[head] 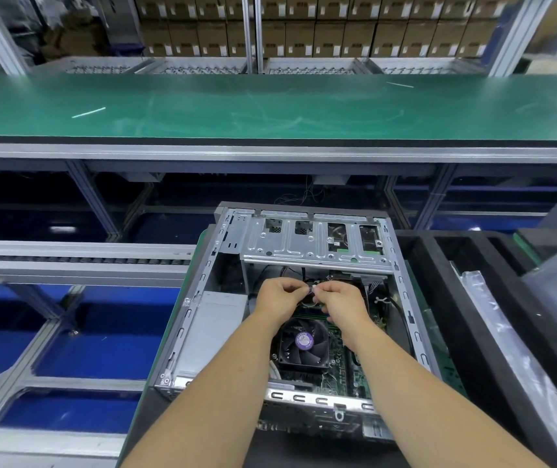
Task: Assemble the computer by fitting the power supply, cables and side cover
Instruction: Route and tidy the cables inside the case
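Observation:
An open computer case (202,278) lies on its side in front of me, with no side cover on it. The grey power supply (209,336) sits along its left wall. A black CPU fan (304,346) with a purple label stands on the motherboard (341,366). My left hand (278,297) and my right hand (341,304) meet above the fan, just under the silver drive cage (314,243). Both pinch a small dark cable bundle (311,289) between their fingertips. What the cable joins to is hidden behind my fingers.
A green conveyor belt (270,109) runs across behind the case, with stacked cardboard boxes (304,32) beyond it. Black foam trays (472,298) and a plastic-wrapped part (493,319) lie to the right. A roller rail (78,260) and blue floor show on the left.

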`<act>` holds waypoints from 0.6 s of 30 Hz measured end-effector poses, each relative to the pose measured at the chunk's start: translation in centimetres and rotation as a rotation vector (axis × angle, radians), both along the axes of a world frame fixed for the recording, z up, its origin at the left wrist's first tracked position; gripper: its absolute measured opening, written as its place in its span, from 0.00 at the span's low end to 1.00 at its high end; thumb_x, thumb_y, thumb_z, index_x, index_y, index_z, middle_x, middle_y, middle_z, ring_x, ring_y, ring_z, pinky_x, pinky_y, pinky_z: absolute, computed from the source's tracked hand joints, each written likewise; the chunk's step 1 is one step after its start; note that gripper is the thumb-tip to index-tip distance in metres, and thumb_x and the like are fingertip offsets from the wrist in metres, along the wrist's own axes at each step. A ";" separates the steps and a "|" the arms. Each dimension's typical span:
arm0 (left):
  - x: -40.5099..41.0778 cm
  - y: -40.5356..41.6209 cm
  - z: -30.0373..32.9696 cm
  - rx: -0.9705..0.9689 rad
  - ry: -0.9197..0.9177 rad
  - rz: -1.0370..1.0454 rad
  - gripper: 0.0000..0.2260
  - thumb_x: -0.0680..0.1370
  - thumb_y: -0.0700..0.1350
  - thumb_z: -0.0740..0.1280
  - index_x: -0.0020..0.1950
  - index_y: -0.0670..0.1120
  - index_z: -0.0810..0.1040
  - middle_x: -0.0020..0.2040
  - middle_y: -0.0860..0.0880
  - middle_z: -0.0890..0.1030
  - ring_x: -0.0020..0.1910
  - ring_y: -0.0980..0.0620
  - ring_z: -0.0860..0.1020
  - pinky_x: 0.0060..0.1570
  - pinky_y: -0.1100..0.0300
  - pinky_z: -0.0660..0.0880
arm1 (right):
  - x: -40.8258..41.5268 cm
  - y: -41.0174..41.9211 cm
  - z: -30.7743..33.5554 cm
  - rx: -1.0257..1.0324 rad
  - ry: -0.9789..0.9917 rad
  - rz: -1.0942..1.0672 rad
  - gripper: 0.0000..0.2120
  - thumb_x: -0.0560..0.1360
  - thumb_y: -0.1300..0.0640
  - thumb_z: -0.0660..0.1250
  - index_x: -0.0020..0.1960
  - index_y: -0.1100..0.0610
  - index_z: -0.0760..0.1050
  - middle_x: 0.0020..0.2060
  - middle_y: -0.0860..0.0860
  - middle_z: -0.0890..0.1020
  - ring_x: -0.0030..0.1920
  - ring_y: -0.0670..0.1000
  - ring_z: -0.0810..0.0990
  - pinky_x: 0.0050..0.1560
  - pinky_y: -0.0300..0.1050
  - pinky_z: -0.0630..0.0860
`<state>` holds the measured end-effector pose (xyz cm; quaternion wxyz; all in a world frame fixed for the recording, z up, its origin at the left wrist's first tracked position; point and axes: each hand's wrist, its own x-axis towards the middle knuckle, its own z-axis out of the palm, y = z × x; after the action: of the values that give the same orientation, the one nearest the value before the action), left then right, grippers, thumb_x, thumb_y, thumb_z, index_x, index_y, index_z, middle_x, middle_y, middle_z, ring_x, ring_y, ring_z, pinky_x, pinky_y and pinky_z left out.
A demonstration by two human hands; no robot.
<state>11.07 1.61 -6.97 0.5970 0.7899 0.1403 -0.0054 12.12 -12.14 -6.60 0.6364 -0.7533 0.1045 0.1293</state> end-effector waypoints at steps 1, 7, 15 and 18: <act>0.0 0.0 0.0 0.001 0.001 -0.001 0.06 0.77 0.40 0.72 0.52 0.42 0.86 0.48 0.47 0.86 0.49 0.52 0.81 0.52 0.61 0.76 | 0.0 0.0 0.0 0.000 0.001 0.002 0.07 0.80 0.59 0.69 0.44 0.57 0.82 0.38 0.50 0.82 0.39 0.48 0.76 0.41 0.42 0.70; 0.0 0.0 0.0 -0.003 0.005 -0.011 0.04 0.77 0.39 0.73 0.50 0.42 0.86 0.47 0.47 0.86 0.50 0.49 0.82 0.55 0.57 0.78 | 0.1 0.0 -0.2 -0.004 0.021 0.007 0.08 0.80 0.60 0.69 0.44 0.61 0.82 0.39 0.50 0.82 0.41 0.47 0.76 0.41 0.42 0.70; 0.0 0.0 0.0 0.021 -0.012 -0.026 0.05 0.77 0.39 0.73 0.51 0.42 0.87 0.47 0.47 0.86 0.52 0.50 0.82 0.57 0.56 0.77 | 0.2 0.0 -0.3 -0.003 0.038 0.005 0.07 0.80 0.60 0.69 0.47 0.63 0.83 0.37 0.50 0.81 0.38 0.46 0.75 0.39 0.40 0.69; 0.0 0.0 0.0 0.041 -0.023 -0.042 0.05 0.77 0.39 0.73 0.51 0.43 0.87 0.48 0.48 0.86 0.52 0.51 0.82 0.57 0.57 0.77 | 0.2 0.0 -0.4 -0.017 0.033 0.003 0.07 0.80 0.60 0.69 0.47 0.62 0.84 0.37 0.50 0.82 0.39 0.45 0.76 0.39 0.40 0.69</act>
<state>11.06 1.66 -7.02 0.5819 0.8049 0.1166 -0.0059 12.34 -12.16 -7.05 0.6278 -0.7567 0.1151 0.1417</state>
